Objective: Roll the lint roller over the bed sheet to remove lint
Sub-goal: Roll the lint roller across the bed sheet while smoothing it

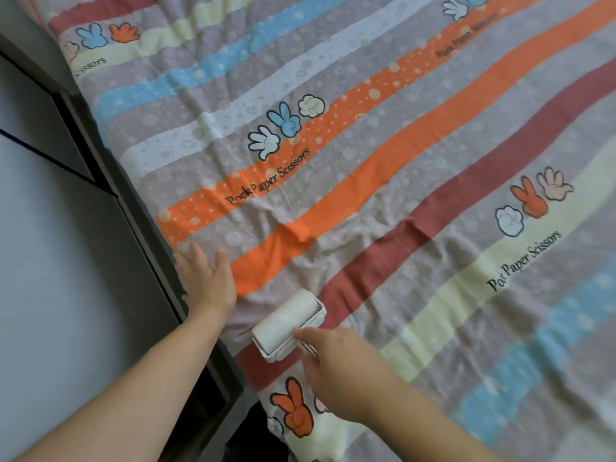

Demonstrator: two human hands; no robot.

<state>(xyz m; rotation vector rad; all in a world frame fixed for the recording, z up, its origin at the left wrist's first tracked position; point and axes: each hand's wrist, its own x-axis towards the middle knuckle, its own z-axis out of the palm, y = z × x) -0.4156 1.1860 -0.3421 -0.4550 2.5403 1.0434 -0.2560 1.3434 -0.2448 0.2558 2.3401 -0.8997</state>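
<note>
Hands are both lying at the near left of the striped bed sheet (400, 161). The right hand (336, 371) is gripping the white lint roller (286, 323) by its near end, and the roller is lying on a grey stripe next to a dark red one. The left hand (206, 278) is pressing flat and wide on the sheet, just left of the roller, beside the dark bed frame (133, 201).

Striped bed sheet (366, 168) in mauve-grey, orange, maroon, pale yellow, sky blue and white
Diagonal bands run from 8 to 2 o'clock, dotted with pale bubbles; cartoon hand motifs in white, blue, orange and cream at centre, 3, 6 and 11 o'clock, with black "Paper Scissors" lettering; the lint roller (288, 323) at 6 o'clock is off-white; the bed frame (140, 208) at 9 o'clock is dark grey
</note>
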